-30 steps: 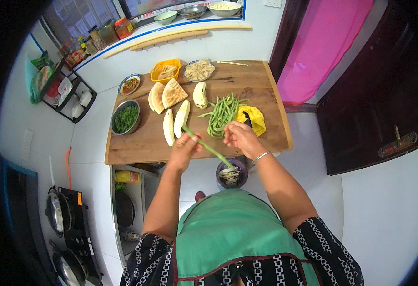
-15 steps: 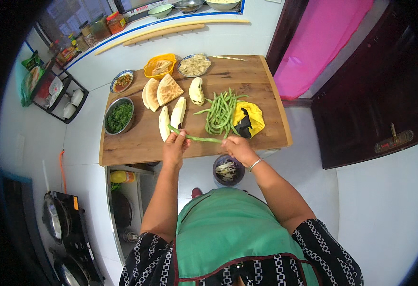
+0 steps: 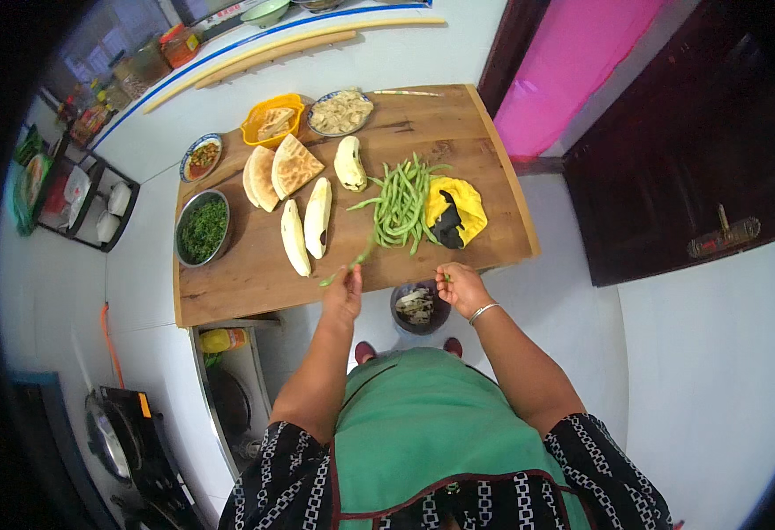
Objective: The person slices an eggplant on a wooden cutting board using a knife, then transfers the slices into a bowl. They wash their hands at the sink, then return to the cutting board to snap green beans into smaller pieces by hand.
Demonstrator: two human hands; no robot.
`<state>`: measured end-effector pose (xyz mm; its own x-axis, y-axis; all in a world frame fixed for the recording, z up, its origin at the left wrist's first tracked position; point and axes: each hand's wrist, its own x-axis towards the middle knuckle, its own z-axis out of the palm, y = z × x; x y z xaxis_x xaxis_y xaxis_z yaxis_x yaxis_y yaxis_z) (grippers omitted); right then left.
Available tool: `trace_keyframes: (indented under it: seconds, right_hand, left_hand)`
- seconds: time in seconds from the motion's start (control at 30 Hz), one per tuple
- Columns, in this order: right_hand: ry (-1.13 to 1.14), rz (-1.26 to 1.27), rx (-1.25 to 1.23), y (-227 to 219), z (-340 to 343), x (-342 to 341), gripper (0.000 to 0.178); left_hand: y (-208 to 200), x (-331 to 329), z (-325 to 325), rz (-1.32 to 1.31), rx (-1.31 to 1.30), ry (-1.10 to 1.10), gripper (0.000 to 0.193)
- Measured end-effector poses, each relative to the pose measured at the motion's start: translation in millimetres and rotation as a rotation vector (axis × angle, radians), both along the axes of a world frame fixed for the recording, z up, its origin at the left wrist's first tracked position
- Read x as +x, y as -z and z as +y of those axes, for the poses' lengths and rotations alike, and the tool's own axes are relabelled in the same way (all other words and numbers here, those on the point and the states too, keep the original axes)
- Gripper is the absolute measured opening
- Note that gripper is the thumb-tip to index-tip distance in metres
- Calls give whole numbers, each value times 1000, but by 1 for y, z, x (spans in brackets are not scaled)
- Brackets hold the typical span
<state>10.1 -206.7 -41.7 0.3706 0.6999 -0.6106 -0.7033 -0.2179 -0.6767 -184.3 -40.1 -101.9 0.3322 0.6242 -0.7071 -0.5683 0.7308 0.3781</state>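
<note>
My left hand (image 3: 343,299) is closed on a green bean (image 3: 363,256), which sticks out above and to the left of the fingers, at the table's near edge. To its right, my right hand (image 3: 463,290), a silver bangle at the wrist, pinches a small green bean piece (image 3: 446,277) between its fingertips. Just beyond the hands lies a heap of green beans (image 3: 398,205). A crumpled yellow and black cloth or bag (image 3: 467,208) touches the heap's right side. Pale, peeled long vegetables (image 3: 317,217) rest left of the beans, with a shorter one (image 3: 349,164) farther back.
On the wooden table (image 3: 255,287) are flatbread wedges (image 3: 297,167), a bowl of chopped greens (image 3: 202,230), a yellow basket (image 3: 252,132), a plate of pale food (image 3: 341,112) and a small dish (image 3: 200,159). A bin with scraps (image 3: 416,307) stands below the near edge.
The bean that spanned both hands is now apart: my left hand keeps the longer part, my right a small piece. Both hands are lower in view, and the view has shifted.
</note>
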Motion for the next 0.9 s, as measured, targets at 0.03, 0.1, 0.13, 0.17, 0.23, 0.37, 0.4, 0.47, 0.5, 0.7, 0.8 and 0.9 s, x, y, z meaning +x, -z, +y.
trace_keyframes:
  seconds: [0.03,0.1,0.13,0.17,0.23,0.37,0.4,0.47,0.5,0.7,0.8,0.9]
  right_hand:
    - [9,-16,-1,0,-3,0,11]
    - [19,-64,-46,-1,-12,0,12]
    - [8,-96,-79,-3,-11,1,12]
    - [-4,-127,-113,-4,-11,1,13]
    - [16,-107,-152,-6,-14,-1,12]
    - [-78,-131,-174,3,-16,-3,13]
    - [-76,-137,-181,5,-17,-3,13]
    - [-93,-150,-186,1,-13,-5,13]
    - [-97,-148,-166,4,-12,-5,13]
    - [-18,-62,-111,18,-11,-10,14]
    - [-77,-36,-112,20,3,-27,15]
    - [-195,-34,-94,20,26,-41,16]
  left_hand:
    - [4,-1,8,12,-15,-108,15]
    - [-3,-2,20,44,4,-172,15]
    - [-7,-4,25,60,22,-215,16]
    - [-3,-5,26,73,-5,-172,17]
    - [-1,2,12,61,-21,3,20]
    - [-2,6,7,241,137,196,14]
    - [-3,10,8,302,216,200,14]
    - [21,0,38,758,675,171,17]
    - [31,-1,50,985,904,158,19]
    - [-42,15,61,1723,1360,443,28]
    - [-37,6,75,1728,1324,613,25]
    - [-39,4,78,1661,1326,595,14]
